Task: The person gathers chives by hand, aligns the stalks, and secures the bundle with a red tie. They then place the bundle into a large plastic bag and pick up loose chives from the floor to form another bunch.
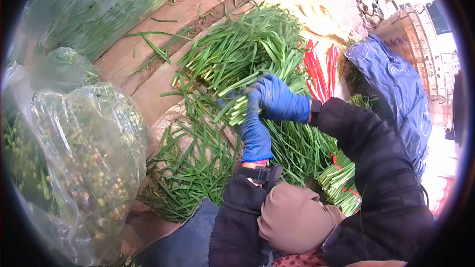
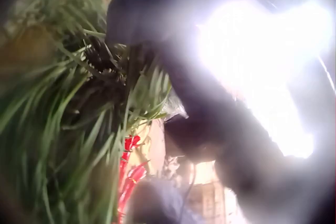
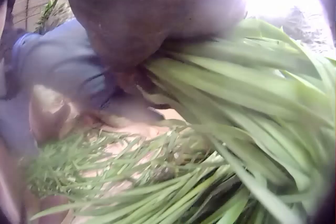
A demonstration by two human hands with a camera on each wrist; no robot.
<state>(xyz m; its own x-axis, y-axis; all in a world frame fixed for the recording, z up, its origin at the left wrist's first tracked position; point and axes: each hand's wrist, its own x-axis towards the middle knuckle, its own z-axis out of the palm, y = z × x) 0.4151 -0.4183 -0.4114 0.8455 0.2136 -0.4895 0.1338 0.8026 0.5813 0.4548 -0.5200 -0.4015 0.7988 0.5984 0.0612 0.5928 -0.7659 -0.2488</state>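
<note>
Both hands wear blue gloves and meet at one bunch of green leafy stalks (image 1: 238, 111), its pale cut ends pointing toward the lower left. My left hand (image 1: 256, 137) grips the bunch from below, thumb on the near side and fingertips partly hidden behind the stalks. Around the upper part of the same bunch, my right hand (image 1: 278, 100) curls its fingers. In the right wrist view, long flat leaves (image 3: 252, 92) fan out from under the blurred right hand (image 3: 152, 19). Just beyond the hands lies a large heap of the same greens (image 1: 247, 44).
Loose leaves (image 1: 193, 168) cover the ground at the near left. Red ties (image 1: 319, 71) lie right of the heap. Tied bundles (image 1: 339, 180) rest by the right arm. Clear plastic bags (image 1: 89, 158) of produce stand left; a blue plastic sheet (image 1: 391, 84) lies right.
</note>
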